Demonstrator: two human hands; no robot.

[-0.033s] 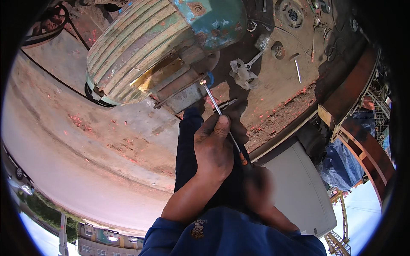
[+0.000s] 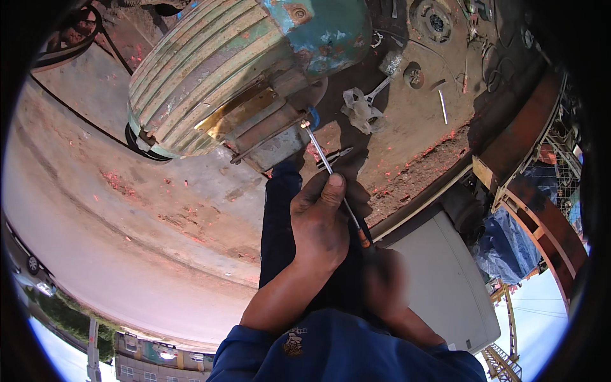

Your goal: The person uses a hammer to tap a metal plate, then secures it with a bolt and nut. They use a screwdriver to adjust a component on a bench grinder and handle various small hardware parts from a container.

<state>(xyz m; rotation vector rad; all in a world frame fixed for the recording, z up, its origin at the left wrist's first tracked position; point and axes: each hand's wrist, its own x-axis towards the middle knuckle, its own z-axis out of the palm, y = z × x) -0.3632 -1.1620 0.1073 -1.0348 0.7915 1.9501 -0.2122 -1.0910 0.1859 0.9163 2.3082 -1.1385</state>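
A long, thin screwdriver-like tool [image 2: 324, 158] with a shiny shank and an orange-brown lower part slants across in front of me. My left hand [image 2: 320, 223] is closed around its shank, thumb on top. Dirt darkens the fingers. The tool's far end, with a small brass-coloured piece [image 2: 305, 125] at it, lies beside the terminal box [image 2: 275, 149] of a large green, ribbed electric motor [image 2: 210, 70]; I cannot tell whether they touch. My right hand [image 2: 386, 283] is by the tool's lower end; blur hides its fingers and whether they grip it.
Pliers-like tool [image 2: 337, 156] lies on the ground beyond my left hand. To its right are a crumpled plastic bag [image 2: 363, 113], a hammer [image 2: 442, 102] and round metal parts [image 2: 435, 23]. A pale grey box-like surface [image 2: 439, 286] stands at my right, near a rusty steel beam [image 2: 531, 121].
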